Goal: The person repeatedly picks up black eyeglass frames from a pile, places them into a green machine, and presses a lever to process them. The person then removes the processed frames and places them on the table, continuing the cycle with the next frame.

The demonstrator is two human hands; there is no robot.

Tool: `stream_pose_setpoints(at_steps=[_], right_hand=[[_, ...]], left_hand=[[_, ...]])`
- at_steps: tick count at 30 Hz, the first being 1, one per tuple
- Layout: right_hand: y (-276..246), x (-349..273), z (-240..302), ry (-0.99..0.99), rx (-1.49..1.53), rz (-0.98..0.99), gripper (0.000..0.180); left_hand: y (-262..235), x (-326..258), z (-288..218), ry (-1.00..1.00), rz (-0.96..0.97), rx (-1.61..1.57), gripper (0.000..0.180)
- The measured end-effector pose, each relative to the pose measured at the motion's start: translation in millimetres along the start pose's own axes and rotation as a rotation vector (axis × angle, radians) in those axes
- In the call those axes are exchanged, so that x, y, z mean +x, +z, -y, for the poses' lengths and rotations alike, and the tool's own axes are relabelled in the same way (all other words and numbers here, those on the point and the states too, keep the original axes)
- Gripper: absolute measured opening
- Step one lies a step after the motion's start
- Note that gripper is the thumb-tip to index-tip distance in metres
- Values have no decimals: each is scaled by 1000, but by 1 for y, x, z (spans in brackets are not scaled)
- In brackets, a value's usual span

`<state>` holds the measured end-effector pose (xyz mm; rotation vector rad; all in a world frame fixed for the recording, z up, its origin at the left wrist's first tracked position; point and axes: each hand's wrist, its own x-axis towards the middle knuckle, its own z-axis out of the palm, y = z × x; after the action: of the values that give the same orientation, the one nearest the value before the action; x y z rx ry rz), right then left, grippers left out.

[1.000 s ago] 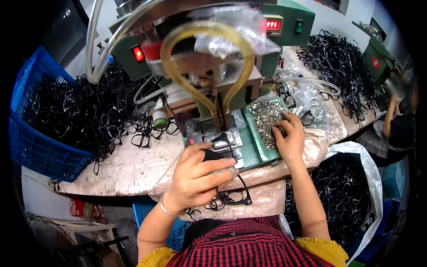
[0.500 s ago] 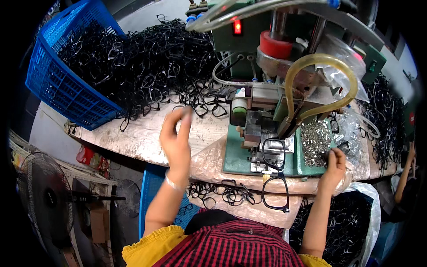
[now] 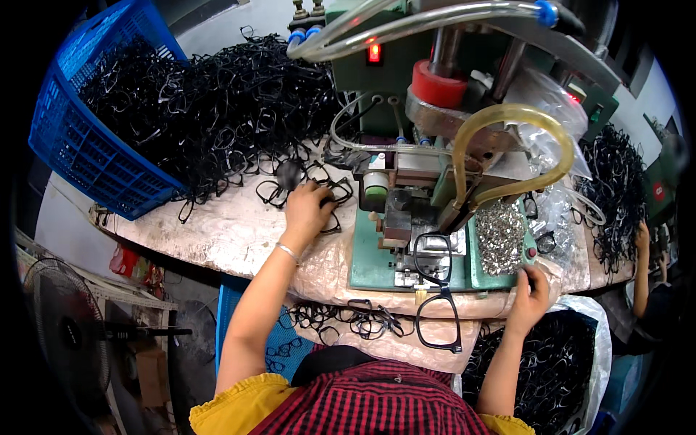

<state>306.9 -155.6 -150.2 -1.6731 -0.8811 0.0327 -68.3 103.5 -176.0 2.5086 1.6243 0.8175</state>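
My left hand [image 3: 308,212] is on the table at the front edge of a pile of black eyeglass frames [image 3: 225,109]. Its fingers curl down around a black eyeglass frame [image 3: 333,226], partly hidden under the hand. My right hand [image 3: 529,299] is at the front right corner of the green machine base [image 3: 362,270], just below a red button [image 3: 531,252]; its fingers are loosely bent, with a gap at the thumb and nothing seen between them. Another black eyeglass frame [image 3: 457,322] sits on the machine's metal fixture [image 3: 438,267], one rim hanging over the front edge.
A blue basket [image 3: 109,163] of frames tilts at the far left. Small metal bits fill a green tray [image 3: 473,250]. A yellowish hose [image 3: 562,167] loops above. More frames [image 3: 370,319] lie near my body, and others fill a white-lined sack [image 3: 600,326]. A co-worker's arm [image 3: 641,275] shows at right.
My left hand has come down from above the table onto the frames at the pile's edge. My right hand has drawn back slightly toward me, uncovering the red button. The view has shifted a little.
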Motion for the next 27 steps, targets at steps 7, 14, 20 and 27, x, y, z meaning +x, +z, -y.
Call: stream_pose_setpoints(at_steps=[7,14,20,27], right_hand=[[-16,-9,49,-106,87,70,13],[87,38,120,-60,508,394,16],[95,14,126,56,675,362,32],[95,6,156,218,911,417,50]], left_hand=[[-28,12,14,-310,-113,-992,10],[-56,20,-38,-316,-468,-1073,18],[-148,-43,-99,27,-654,-1246,39],[-167,25,-199,346,-568,-791,57]])
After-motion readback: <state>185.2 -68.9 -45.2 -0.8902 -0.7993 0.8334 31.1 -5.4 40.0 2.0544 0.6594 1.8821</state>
